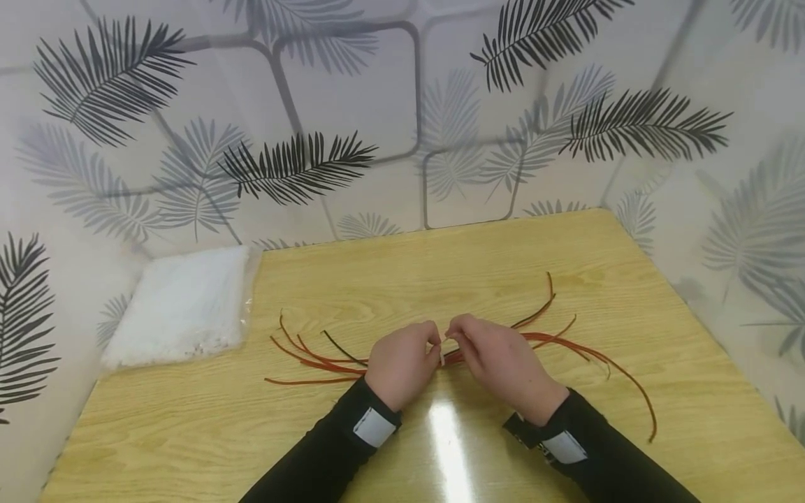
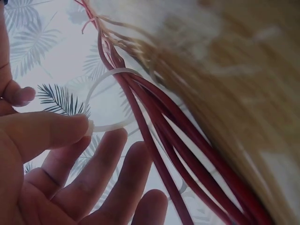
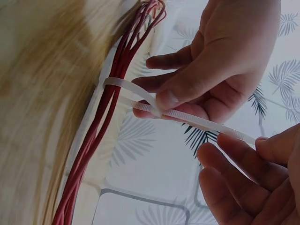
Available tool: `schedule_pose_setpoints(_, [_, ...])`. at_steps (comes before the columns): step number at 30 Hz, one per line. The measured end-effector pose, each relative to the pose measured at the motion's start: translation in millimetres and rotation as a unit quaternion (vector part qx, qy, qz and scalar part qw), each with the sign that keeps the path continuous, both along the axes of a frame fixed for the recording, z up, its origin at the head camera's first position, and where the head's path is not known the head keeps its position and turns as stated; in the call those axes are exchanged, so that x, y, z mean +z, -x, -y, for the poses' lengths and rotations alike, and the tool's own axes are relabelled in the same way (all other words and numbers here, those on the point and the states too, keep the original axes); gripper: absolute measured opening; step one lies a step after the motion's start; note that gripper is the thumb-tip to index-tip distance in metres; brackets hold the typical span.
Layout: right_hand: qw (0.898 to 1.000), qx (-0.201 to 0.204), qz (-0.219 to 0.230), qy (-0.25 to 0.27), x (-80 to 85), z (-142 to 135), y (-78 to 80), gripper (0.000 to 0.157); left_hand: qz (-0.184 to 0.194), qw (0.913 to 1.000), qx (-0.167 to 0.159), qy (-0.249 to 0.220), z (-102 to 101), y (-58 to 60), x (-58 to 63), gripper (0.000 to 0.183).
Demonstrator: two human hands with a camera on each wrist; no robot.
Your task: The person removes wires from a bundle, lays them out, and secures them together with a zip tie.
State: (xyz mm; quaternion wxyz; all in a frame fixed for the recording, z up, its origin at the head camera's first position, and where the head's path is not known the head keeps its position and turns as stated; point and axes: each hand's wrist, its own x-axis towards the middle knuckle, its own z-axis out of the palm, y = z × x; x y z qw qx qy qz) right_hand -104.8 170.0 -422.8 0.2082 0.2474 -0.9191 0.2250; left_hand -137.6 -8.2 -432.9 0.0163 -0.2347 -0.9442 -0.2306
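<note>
A white cable tie [image 3: 129,85] loops loosely around a bundle of red wires [image 3: 101,112], which lies across the table along with a dark wire [image 1: 342,349]. My left hand [image 1: 402,362] pinches the tie's head between thumb and forefinger, beside the bundle; its other fingers spread loosely in the left wrist view. The free tail of the tie runs through the head to my right hand [image 1: 503,360], whose thumb and forefinger pinch its end. In the right wrist view a gap shows between the loop and the wires.
A clear plastic bag [image 1: 182,307] full of white items lies at the table's back left. The wooden table [image 1: 207,426] meets a wall covering [image 1: 352,91] with a leaf pattern at the back. Wire ends fan out to both sides of my hands.
</note>
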Motion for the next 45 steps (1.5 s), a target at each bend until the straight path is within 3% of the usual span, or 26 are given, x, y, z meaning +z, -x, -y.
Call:
schedule_pose_setpoints(6, [1.000, -0.005, 0.008, 0.020, 8.8, -1, -3.3, 0.011, -0.001, 0.9996, -0.006, 0.027, -1, 2.4, -4.3, 0.005])
schedule_pose_setpoints(15, [0.998, -0.006, -0.019, 0.052, 25.1, -3, -8.8, 0.010, -0.029, 0.9968, -0.027, 0.070, -1, 2.6, -6.9, 0.011])
schedule_pose_setpoints(31, [0.995, 0.004, -0.020, 0.098, 28.2, -7, -13.1, 0.014, -0.047, 0.9931, -0.051, 0.094, -2, -1.6, -5.1, 0.019])
schedule_pose_setpoints(37, [0.994, -0.015, 0.020, 0.104, 29.5, -7, -13.2, 0.010, -0.004, 0.9937, -0.061, 0.094, 0, 1.9, -2.6, 0.021])
schedule_pose_setpoints(41, [0.990, -0.031, 0.053, 0.124, 30.3, -7, -12.2, 0.023, 0.044, 0.9944, -0.060, 0.076, 2, 2.8, 0.5, 0.022])
schedule_pose_setpoints(45, [0.989, -0.040, 0.057, 0.133, 33.4, -8, -11.9, 0.032, 0.082, 0.9935, -0.057, 0.054, 3, 3.6, 0.7, 0.024])
